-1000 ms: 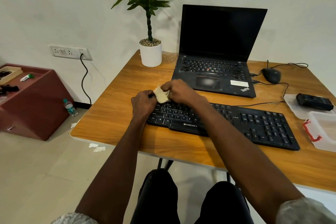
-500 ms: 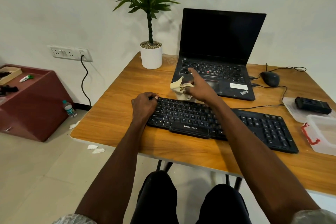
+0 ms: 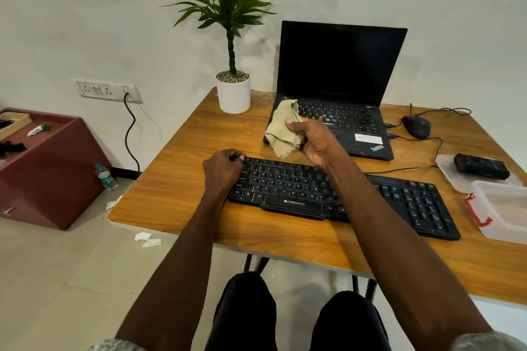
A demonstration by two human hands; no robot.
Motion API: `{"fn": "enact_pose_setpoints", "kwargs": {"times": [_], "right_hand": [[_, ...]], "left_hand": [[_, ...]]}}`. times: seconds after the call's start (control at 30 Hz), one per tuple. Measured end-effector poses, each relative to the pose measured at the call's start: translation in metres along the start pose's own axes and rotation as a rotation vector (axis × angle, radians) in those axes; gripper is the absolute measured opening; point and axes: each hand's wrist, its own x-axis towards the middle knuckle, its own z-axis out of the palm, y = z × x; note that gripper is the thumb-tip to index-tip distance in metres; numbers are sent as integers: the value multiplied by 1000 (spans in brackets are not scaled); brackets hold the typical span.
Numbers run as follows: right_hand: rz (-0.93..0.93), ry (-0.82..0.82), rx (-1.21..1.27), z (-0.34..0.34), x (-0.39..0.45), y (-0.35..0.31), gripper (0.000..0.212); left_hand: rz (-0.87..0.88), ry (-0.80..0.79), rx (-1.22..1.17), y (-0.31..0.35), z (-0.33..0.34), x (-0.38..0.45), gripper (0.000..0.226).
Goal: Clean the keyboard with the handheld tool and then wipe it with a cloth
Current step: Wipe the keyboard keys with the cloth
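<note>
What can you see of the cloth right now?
The cloth is a pale beige-green rag of soft woven-looking fabric, crumpled and hanging in loose folds. The right hand grips it by one side and holds it in the air, above the gap between the black keyboard and the laptop, covering the laptop's near left corner. Only that hand touches it.

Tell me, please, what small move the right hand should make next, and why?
Probably lower the cloth onto the keyboard and begin wiping. The right hand grips it above the keys, touching none, while the left hand rests on the keyboard's left end.
</note>
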Motion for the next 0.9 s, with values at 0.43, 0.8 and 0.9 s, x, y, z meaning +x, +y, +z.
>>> {"fn": "enact_pose_setpoints", "kwargs": {"times": [0.43, 0.8, 0.9], "right_hand": [[-86, -98, 16, 6, -6, 10, 68], [-39, -4, 35, 11, -10, 15, 33], [-97, 77, -61, 13, -6, 21, 35]], "left_hand": [[12, 3, -8, -3, 2, 1, 23], [9, 8, -14, -1, 0, -1, 24], [7, 8, -11, 0, 0, -1, 24]]}}
